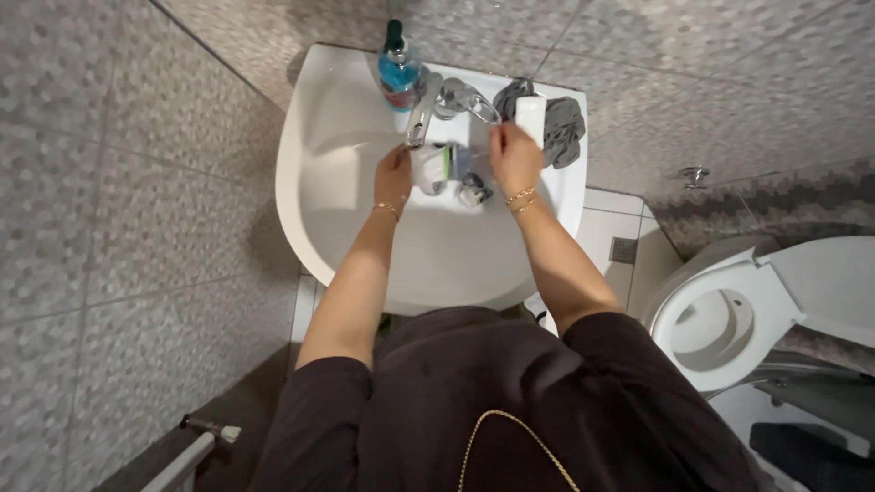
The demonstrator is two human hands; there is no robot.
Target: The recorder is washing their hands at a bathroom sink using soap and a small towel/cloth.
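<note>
1. 2 hands work over the white sink [319,182] in the upper middle of the frame. We see our left hand [394,175] closed around a small white container [428,169] with a green band, held just under the chrome tap [421,114].
2. Our right hand [513,157] sits right of centre, its fingers pinched on a white rectangular piece [530,117] raised above the basin rim.
3. We judge the container to be light, rigid plastic. It is likely wet and slick this close to the spout, so a full wrap around its body suits it better than a fingertip pinch.
4. We judge the white piece to be light and stiff too. Its flat faces give the thumb and fingers a fair hold, though we cannot tell what it is made of.
5. Between the 2 hands, on the back ledge of the sink, lies a small dark and white object [472,191] that is too small to identify.
6. A blue bottle [398,71] stands upright behind the tap, and a grey cloth [561,132] lies bunched at the sink's right rim. A white toilet [729,319] sits at the lower right.
</note>
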